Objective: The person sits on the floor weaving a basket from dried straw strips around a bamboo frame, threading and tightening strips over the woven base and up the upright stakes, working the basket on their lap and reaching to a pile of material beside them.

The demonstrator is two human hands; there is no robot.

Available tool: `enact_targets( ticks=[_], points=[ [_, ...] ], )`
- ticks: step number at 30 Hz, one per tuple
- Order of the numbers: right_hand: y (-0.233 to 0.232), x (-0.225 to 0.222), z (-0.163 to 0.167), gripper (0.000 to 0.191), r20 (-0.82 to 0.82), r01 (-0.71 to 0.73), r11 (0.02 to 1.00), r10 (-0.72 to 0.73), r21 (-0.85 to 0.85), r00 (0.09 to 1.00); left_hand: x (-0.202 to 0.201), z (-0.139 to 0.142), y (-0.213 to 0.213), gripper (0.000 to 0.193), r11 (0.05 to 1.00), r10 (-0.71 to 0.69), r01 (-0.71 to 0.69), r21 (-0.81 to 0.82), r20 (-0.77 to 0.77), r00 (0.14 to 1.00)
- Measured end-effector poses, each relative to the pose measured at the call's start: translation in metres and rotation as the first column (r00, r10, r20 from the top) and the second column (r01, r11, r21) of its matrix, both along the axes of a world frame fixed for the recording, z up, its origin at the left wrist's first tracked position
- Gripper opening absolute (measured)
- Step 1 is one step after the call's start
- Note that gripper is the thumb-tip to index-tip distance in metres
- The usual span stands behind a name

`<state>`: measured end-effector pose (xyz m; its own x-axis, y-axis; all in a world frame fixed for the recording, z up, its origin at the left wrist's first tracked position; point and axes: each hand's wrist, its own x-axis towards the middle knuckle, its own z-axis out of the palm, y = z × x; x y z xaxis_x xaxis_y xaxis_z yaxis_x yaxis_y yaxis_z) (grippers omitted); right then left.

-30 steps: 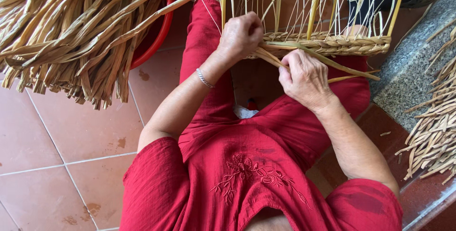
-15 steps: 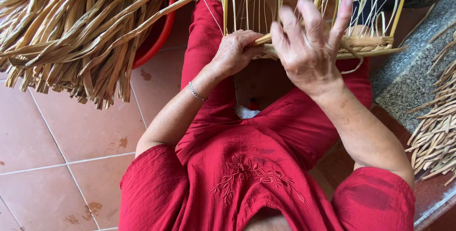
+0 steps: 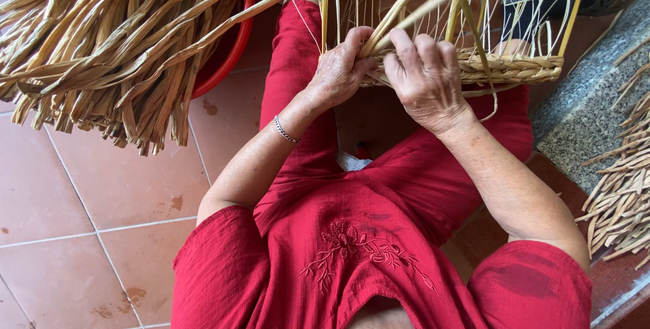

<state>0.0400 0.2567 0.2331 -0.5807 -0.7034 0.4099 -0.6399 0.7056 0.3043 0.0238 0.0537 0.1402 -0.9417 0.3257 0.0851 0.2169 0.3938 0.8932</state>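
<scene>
Woven band: a plaited strip of straw-coloured fibre (image 3: 514, 70) was seen along the lower edge of a yellow wire frame (image 3: 575, 14), held over the person's lap above the red-clad knees.
Working strands: two flat fibre strips (image 3: 406, 4) were drawn up and away from the band's left end, crossing in front of the frame's thin uprights.
Left hand: the left hand (image 3: 342, 68) was closed on the base of the working strands, fingers and thumb pinched around them beside the frame's left corner post.
Right hand: the right hand (image 3: 426, 75) was curled over the band just beside the left hand, fingers pressed down on the weave; whether a strand was gripped beneath it could not be told.
Step in hand: the weaving of a further row was judged to be under way, the strands being tensioned at the corner.
Next move: a firm pull and a tuck between the uprights were judged to be required, with the band kept pressed flat.
Wrist: a thin bracelet (image 3: 286, 129) was worn on the left forearm.
Supply: a large bundle of dried fibre strips (image 3: 115, 51) was laid over a red basin (image 3: 230, 58) on the tiled floor (image 3: 88, 187) at the left.
Right margin: more cut strips (image 3: 623, 193) were lying on a grey stone ledge (image 3: 575, 122).
</scene>
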Motion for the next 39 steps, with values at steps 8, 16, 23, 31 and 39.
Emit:
enact_targets(
  ticks=[8, 16, 23, 31, 39],
  points=[
    [-0.002, 0.009, 0.013, 0.017, 0.062, -0.144, 0.988, 0.147, -0.05, 0.987, 0.016, 0.01, 0.011, 0.05, 0.996, -0.003, -0.018, -0.086, -0.239, 0.971],
    [0.019, -0.022, 0.002, 0.03, 0.227, 0.148, 0.847, -0.033, -0.51, 0.973, 0.013, 0.015, 0.012, 0.024, 0.991, 0.132, -0.123, 0.058, -0.186, 0.974],
    [0.019, -0.013, -0.03, 0.046, 0.374, 0.1, 0.966, -0.004, -0.24, 0.928, 0.026, 0.018, -0.004, 0.018, 0.998, 0.052, -0.059, -0.011, -0.323, 0.945],
    [0.024, -0.026, -0.073, 0.031, 0.502, 0.226, 0.959, -0.113, -0.17, 0.857, 0.029, 0.009, -0.008, 0.018, 0.991, -0.032, -0.029, -0.131, -0.437, 0.899],
    [0.04, 0.013, -0.048, 0.027, 0.693, 0.307, 0.95, -0.185, -0.056, 0.697, -0.014, -0.02, 0.015, 0.014, 0.979, 0.084, -0.11, -0.17, -0.153, 0.985]
  ],
)
